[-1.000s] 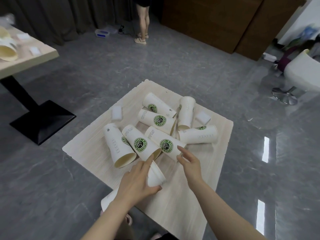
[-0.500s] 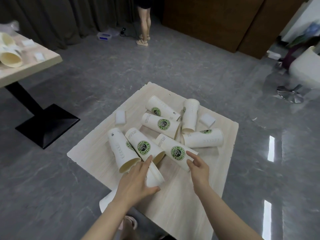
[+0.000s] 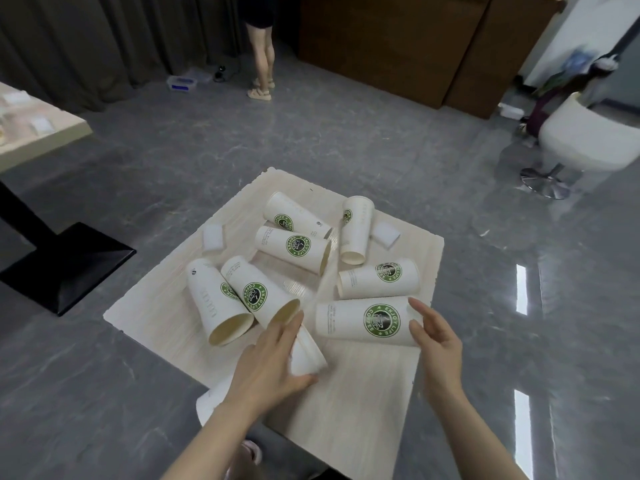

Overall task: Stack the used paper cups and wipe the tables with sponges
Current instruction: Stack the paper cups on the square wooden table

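A café-like room: small wooden tables [image 3: 363, 393] strewn with branded coffee cups [image 3: 294, 249], a white swivel chair [image 3: 581, 140], grey curtains [image 3: 104, 39].

white paper cups [image 3: 362, 320] with green round logos, pale woodgrain table [image 3: 353, 396], white sponges [image 3: 213, 237]

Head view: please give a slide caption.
Left hand grips one paper cup; right hand touches another.

One head-worn camera looks forward and steeply down (wide-angle, close) over the table [image 3: 363, 393] toward the floor [image 3: 346, 133].
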